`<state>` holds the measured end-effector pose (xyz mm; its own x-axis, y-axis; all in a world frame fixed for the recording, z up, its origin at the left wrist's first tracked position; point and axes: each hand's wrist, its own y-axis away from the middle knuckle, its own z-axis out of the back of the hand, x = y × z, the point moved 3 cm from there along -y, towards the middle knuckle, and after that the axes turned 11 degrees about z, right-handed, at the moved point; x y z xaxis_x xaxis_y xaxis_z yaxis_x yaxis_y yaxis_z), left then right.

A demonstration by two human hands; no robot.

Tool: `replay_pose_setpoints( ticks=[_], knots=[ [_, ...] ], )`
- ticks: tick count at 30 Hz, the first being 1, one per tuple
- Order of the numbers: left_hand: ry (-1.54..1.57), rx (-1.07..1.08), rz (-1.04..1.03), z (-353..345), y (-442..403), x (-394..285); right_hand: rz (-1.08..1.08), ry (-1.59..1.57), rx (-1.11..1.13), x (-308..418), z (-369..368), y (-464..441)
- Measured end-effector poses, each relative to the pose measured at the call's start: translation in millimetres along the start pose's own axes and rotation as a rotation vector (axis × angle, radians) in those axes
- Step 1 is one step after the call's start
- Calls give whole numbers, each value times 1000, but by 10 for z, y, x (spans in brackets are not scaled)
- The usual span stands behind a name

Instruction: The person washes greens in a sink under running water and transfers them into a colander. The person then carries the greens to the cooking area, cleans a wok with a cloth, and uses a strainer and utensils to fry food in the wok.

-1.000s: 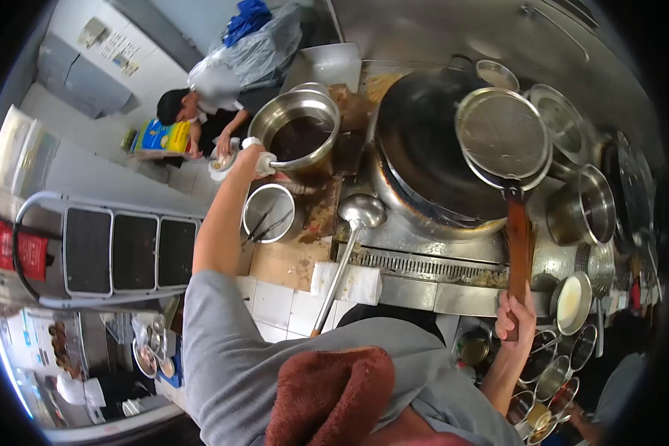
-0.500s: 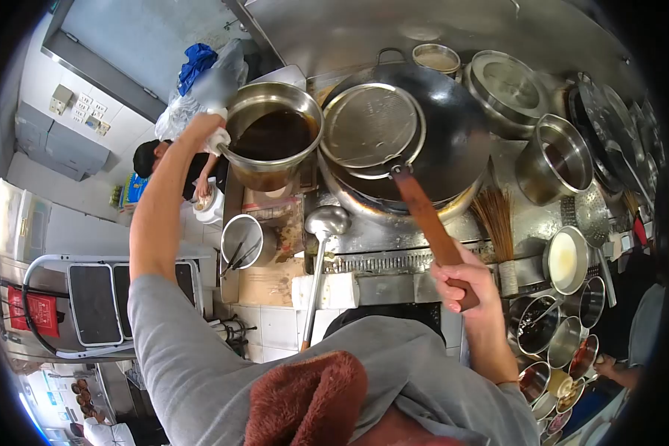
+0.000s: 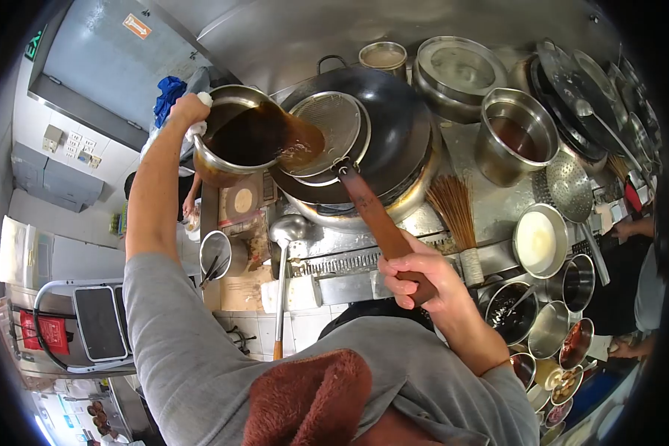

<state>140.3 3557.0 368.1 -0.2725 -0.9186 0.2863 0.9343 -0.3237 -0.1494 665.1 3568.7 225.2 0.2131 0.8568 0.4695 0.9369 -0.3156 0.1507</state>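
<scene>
My left hand (image 3: 189,111) is closed on the side of a steel pot (image 3: 217,175), with white cloth showing at the grip. The pot leans to the right, and dark brown liquid (image 3: 302,143) runs over its lip onto a fine-mesh strainer (image 3: 325,117). Beneath the strainer sits a large black wok (image 3: 395,123), partly covered by it. My right hand (image 3: 422,276) wraps round the strainer's flat wooden handle (image 3: 372,212). Where the liquid lands inside the wok is hidden by the mesh.
A ladle (image 3: 288,229) lies in front of the wok, beside a small steel pot (image 3: 217,254) holding utensils. Right of the wok are a bamboo brush (image 3: 453,212), a pot of brown liquid (image 3: 516,141) and several seasoning bowls (image 3: 548,331). Another person's hand (image 3: 630,348) is at far right.
The pot has tipped rightward, and its dark liquid now pours onto the strainer. The view has shifted, so the stove things appear further left. Both hands keep their grips.
</scene>
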Motion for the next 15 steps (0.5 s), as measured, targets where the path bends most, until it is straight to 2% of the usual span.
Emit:
replay_pose_setpoints(
  ticks=[5, 15],
  knots=[
    [-40, -46, 17, 95, 153, -229, 9, 7, 7, 144, 22, -2],
    [-177, -153, -108, 339, 745, -731, -28, -10, 29, 239, 169, -12]
  ],
)
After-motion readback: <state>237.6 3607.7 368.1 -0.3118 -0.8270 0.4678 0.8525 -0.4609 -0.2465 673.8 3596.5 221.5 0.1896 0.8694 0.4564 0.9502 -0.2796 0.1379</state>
